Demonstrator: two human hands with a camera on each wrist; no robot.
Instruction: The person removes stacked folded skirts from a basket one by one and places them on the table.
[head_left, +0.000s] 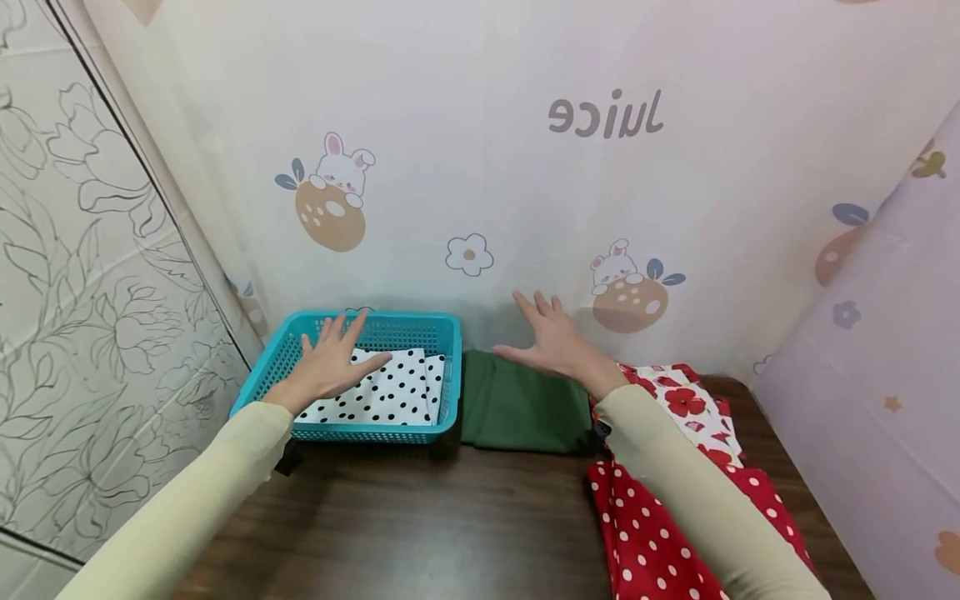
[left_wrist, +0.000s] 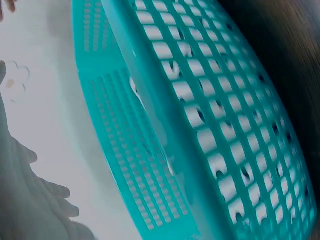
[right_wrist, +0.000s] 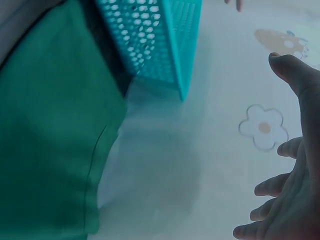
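Observation:
Fingers spread, my left hand (head_left: 330, 365) hovers over the left part of a turquoise plastic basket (head_left: 448, 392). A folded white cloth with black dots (head_left: 397, 390) lies inside the basket, partly hidden by that hand. My right hand (head_left: 553, 340) is also spread, raised above a folded dark green cloth (head_left: 528, 410) just right of the basket. Neither hand holds anything. In the left wrist view the basket's holed wall (left_wrist: 220, 115) fills the middle, with the left hand (left_wrist: 30, 195) at the left edge. The right wrist view shows the right hand (right_wrist: 295, 185) apart from the green cloth (right_wrist: 55, 130).
At the right of the dark wooden table (head_left: 420, 533) lie a white cloth with red flowers (head_left: 686, 404) and a red cloth with white dots (head_left: 652, 542), partly under my right forearm. A printed curtain (head_left: 480, 167) hangs behind the table, with more curtain on both sides.

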